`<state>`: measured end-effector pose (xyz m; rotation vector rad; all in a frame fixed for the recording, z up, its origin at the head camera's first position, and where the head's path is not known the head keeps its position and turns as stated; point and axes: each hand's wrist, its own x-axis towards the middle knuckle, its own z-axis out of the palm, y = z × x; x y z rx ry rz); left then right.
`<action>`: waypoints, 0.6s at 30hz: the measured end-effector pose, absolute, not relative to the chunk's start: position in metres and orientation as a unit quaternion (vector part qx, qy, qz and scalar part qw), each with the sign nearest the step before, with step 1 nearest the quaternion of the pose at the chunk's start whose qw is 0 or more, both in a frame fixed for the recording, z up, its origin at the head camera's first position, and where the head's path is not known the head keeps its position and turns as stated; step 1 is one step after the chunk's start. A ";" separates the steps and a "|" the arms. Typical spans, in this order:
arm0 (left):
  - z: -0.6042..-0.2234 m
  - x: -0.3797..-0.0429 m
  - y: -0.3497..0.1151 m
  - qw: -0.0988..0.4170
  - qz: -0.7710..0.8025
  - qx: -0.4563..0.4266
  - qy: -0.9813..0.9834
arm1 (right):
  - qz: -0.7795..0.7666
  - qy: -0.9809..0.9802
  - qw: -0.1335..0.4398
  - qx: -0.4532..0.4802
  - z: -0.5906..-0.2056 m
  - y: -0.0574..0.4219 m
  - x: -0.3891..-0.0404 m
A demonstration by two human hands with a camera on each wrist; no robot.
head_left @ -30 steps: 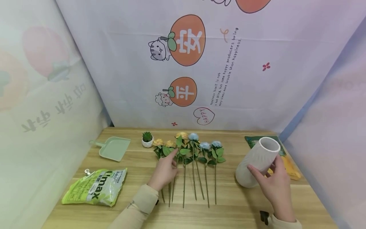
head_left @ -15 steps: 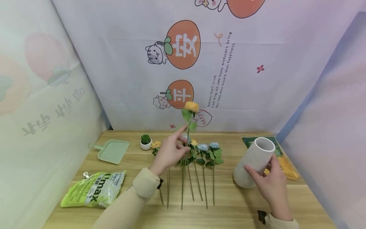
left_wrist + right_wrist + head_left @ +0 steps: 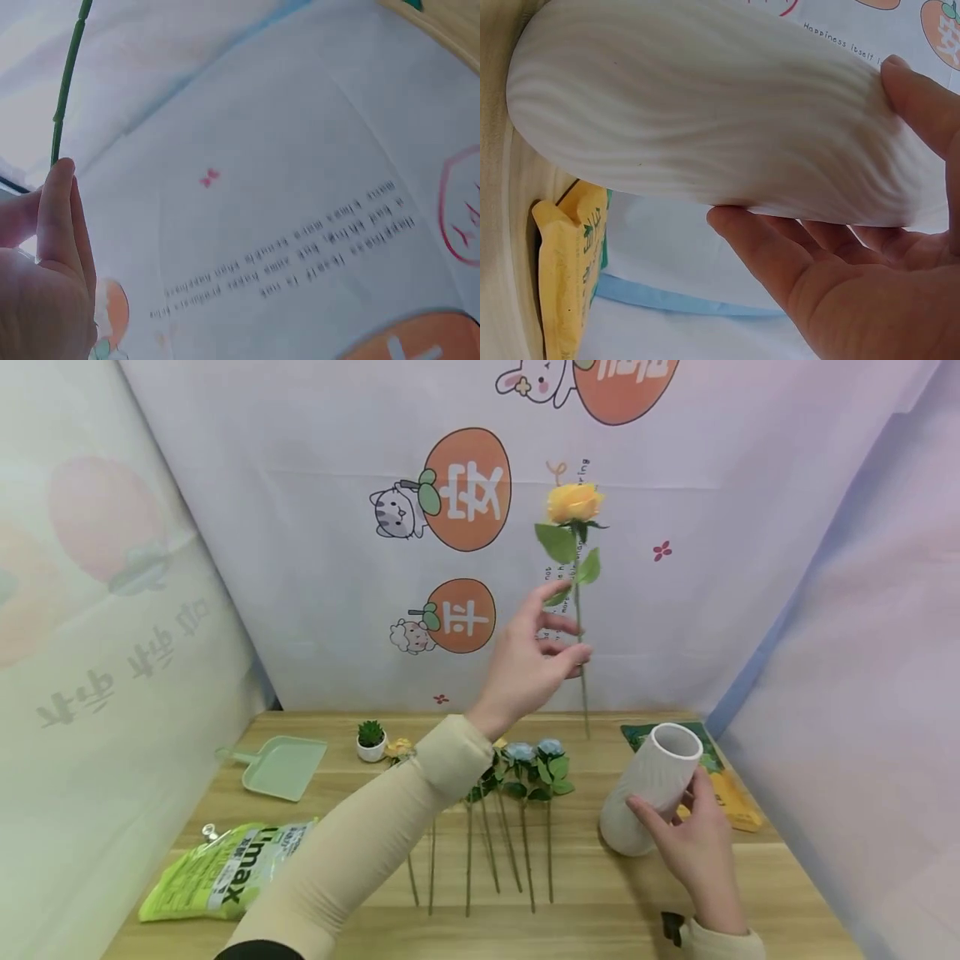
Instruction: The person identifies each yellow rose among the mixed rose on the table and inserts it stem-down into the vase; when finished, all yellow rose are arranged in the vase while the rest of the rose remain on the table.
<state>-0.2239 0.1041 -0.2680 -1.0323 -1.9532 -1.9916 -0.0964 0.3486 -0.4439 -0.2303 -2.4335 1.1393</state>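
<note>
The yellow rose [image 3: 576,505] was upright in the air above the worktop [image 3: 600,935] in the head view, its stem pinched by the left hand [image 3: 525,664], while the right hand [image 3: 699,856] gripped a white vase [image 3: 651,789] to the right of other flowers [image 3: 519,753] lying in a row. In the left wrist view, thumb and fingers nearly met at the green stem [image 3: 67,79]. In the right wrist view, fingers and thumb were spread wide around the vase's wavy-ridged side, near a yellow packet [image 3: 571,270].

A long-stemmed yellow rose [image 3: 574,505] has green leaves [image 3: 555,542]; a white cylindrical vase [image 3: 647,795] bears a wavy ribbed pattern.
</note>
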 end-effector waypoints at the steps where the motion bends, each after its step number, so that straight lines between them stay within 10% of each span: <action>1: -0.265 -0.224 0.113 0.083 -0.672 -0.350 -0.648 | 0.412 -0.880 0.221 -0.083 -0.444 0.349 -0.096; 18: -0.289 -0.220 0.208 0.075 -0.668 -0.373 -0.640 | 0.397 -0.888 0.212 -0.097 -0.444 0.351 -0.096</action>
